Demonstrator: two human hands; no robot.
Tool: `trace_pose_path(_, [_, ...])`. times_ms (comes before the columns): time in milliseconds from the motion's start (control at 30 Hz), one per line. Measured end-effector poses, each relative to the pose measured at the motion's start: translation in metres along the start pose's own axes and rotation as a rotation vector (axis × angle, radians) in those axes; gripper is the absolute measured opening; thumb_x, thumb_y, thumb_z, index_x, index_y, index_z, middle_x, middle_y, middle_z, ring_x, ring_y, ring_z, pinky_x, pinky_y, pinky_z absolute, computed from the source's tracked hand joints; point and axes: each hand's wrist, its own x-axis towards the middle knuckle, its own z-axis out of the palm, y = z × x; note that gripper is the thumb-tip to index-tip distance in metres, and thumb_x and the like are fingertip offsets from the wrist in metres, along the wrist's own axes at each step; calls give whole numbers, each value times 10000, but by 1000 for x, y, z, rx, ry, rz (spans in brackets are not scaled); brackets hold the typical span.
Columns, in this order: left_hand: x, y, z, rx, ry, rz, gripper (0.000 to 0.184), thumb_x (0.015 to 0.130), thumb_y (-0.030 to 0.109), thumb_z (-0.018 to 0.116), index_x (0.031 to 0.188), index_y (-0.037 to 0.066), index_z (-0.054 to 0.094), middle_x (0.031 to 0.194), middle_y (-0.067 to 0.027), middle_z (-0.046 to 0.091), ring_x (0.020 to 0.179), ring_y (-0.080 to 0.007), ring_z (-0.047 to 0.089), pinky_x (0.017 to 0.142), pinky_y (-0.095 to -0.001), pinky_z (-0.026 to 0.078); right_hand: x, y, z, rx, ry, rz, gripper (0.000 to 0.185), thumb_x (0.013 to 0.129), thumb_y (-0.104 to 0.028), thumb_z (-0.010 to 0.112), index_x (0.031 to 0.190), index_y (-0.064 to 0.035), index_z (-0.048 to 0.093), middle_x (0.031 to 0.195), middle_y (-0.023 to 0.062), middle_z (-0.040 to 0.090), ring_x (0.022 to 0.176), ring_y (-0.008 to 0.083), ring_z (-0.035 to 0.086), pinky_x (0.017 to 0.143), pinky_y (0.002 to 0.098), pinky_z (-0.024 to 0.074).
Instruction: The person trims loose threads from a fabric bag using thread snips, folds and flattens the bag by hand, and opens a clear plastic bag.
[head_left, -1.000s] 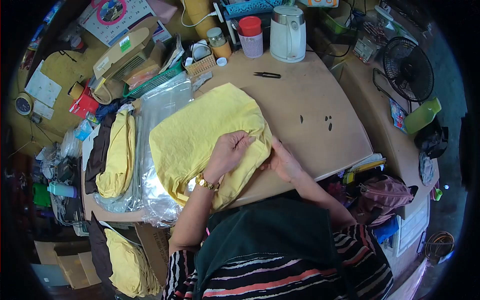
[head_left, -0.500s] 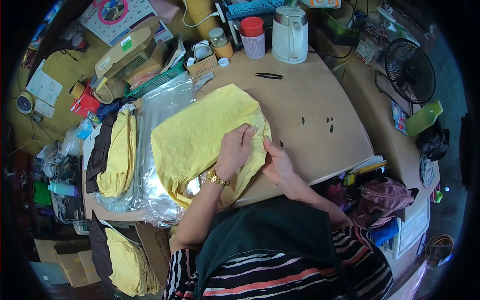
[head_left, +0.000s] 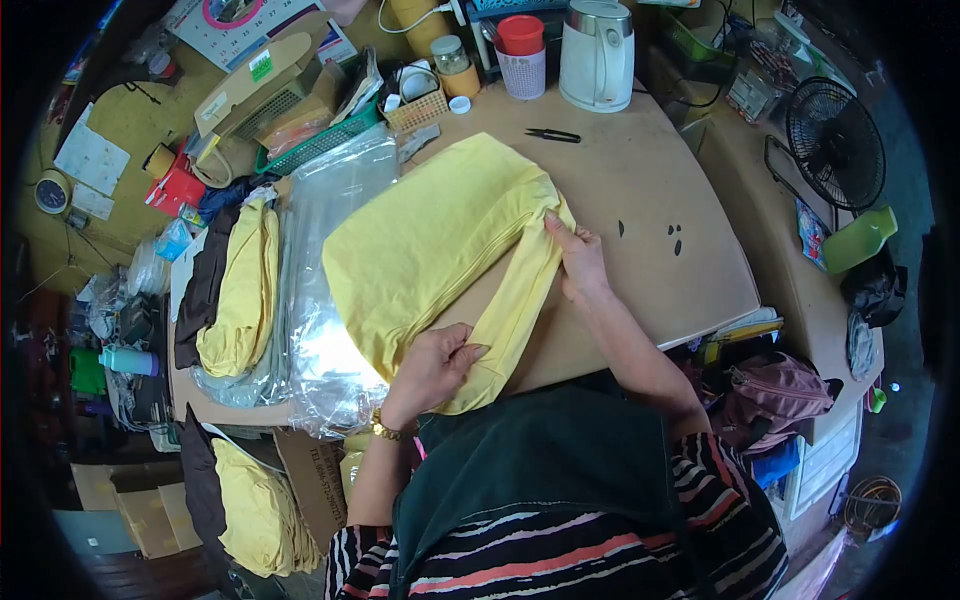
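A yellow cloth bag (head_left: pixel 430 230) lies flat on the table in front of me, its wide strap (head_left: pixel 515 310) pulled out along the right side. Near the strap's lower end, my left hand (head_left: pixel 432 370) pinches the cloth between thumb and fingers. My right hand (head_left: pixel 580 260) grips the upper end of the same strap, thumb on top, close to the bag's right corner. Brown tabletop shows through the gap between strap and bag body. The fingers under the cloth are partly hidden.
Clear plastic sleeves (head_left: pixel 335 270) lie left of the bag, beside folded yellow cloth (head_left: pixel 240 290). Black thread snips (head_left: pixel 552 135) rest farther back, near a white kettle (head_left: pixel 597 60). Small dark pieces (head_left: pixel 677 246) lie on the right. A fan (head_left: pixel 835 143) stands beyond.
My left hand has moved down and left along the strap, while my right hand has shifted up. The strap is now drawn straight, with a wider gap beside the bag body.
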Motion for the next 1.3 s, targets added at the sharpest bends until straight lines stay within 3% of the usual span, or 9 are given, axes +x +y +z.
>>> trace_pose_path(100, [-2, -12, -7, -266, -116, -81, 167, 939, 143, 600, 1034, 8, 631, 676, -123, 638, 555, -298, 597, 574, -388, 466, 0, 5, 12, 14, -25, -66, 225, 890, -174, 718, 1019, 7, 682, 928, 57, 700, 773, 112, 648, 718, 275, 528])
trace_pose_path(167, [3, -8, -2, 126, 193, 21, 188, 941, 181, 614, 986, -1, 623, 715, -130, 638, 589, -277, 611, 591, -368, 487, -2, 7, 25, -17, -7, -183, 219, 888, -202, 721, 945, 7, 690, 865, 42, 692, 713, 87, 613, 654, 263, 505])
trace_pose_path(333, [49, 32, 17, 211, 703, 330, 168, 896, 159, 659, 944, 7, 608, 888, -163, 666, 725, -320, 651, 626, -382, 510, -10, 19, 27, -215, 3, -307, 271, 898, -257, 711, 813, -2, 681, 758, -20, 654, 621, 29, 519, 545, 241, 435])
trace_pose_path(633, [76, 19, 18, 52, 615, 178, 137, 913, 120, 620, 928, 6, 545, 698, -173, 610, 668, -381, 617, 595, -439, 480, -32, 17, -14, -29, -297, -29, 256, 887, -320, 720, 756, -107, 660, 671, -15, 614, 588, 71, 533, 533, 229, 397])
trace_pose_path(800, [71, 34, -1, -31, 363, 46, 298, 868, 233, 699, 952, 9, 521, 683, -170, 623, 674, -372, 639, 593, -445, 480, -68, -14, 23, 369, -224, 393, 271, 924, -212, 668, 1136, -47, 633, 935, 58, 677, 834, 170, 638, 712, 272, 499])
trace_pose_path(933, [43, 27, 13, 196, 513, 163, 379, 850, 295, 726, 1013, -2, 556, 728, -164, 640, 705, -359, 646, 645, -445, 484, -43, -4, 25, 179, -356, 208, 344, 935, -201, 645, 1190, 24, 593, 1037, 131, 670, 942, 236, 650, 853, 387, 537])
trace_pose_path(1133, [5, -2, 20, 306, 271, 30, 313, 892, 264, 682, 1002, -8, 572, 693, -143, 612, 653, -271, 633, 628, -412, 481, -5, -16, 31, 51, -151, 107, 357, 927, -233, 663, 1162, 28, 602, 987, 133, 677, 877, 241, 665, 793, 368, 556])
trace_pose_path(1200, [0, -7, 7, -34, 154, 37, 249, 918, 193, 622, 853, -30, 532, 608, -201, 529, 564, -352, 554, 545, -419, 426, 17, -7, 26, -48, -50, 60, 346, 928, -241, 664, 1157, 13, 605, 995, 138, 673, 864, 245, 667, 790, 362, 561])
trace_pose_path(1300, [2, -1, -6, -137, 162, -59, 271, 941, 187, 589, 788, -31, 535, 579, -189, 488, 516, -335, 488, 526, -405, 390, 35, 4, 22, -152, -74, -89, 551, 886, -375, 708, 1229, 29, 560, 1079, 112, 661, 954, 206, 655, 815, 340, 541])
